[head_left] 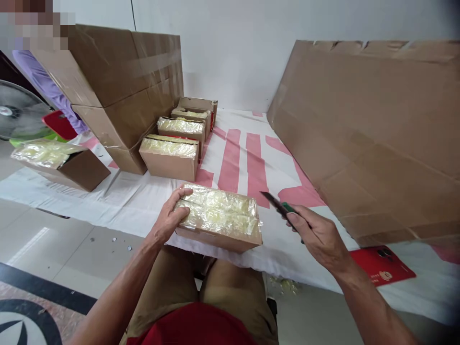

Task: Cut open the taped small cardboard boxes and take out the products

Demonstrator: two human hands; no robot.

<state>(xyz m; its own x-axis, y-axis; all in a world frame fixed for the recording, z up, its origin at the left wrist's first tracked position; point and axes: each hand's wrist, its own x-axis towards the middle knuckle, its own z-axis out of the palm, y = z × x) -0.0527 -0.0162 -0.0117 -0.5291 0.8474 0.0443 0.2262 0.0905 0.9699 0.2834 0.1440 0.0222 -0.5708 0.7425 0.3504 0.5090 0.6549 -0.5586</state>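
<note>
On worktop (118, 203), left hand (168, 218) grips carton (223, 241); right hand (316, 235) holds utility knife (283, 207). Probably stiff, slick-taped; grasp by ends.

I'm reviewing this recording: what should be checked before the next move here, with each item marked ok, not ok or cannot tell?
1. Box steadied: ok; the left hand is on its left end.
2. Knife held: ok; it is in the right hand.
3. Blade clear of the left hand: ok; it is off the box's right end, away from those fingers.
4. Box well back from the table edge: not ok; it sits at the near edge, by the person's lap.
5. Tape uncut: cannot tell; it is wrinkled and shiny.
6. Phone clear of the blade: ok; it lies near the right forearm.
</note>
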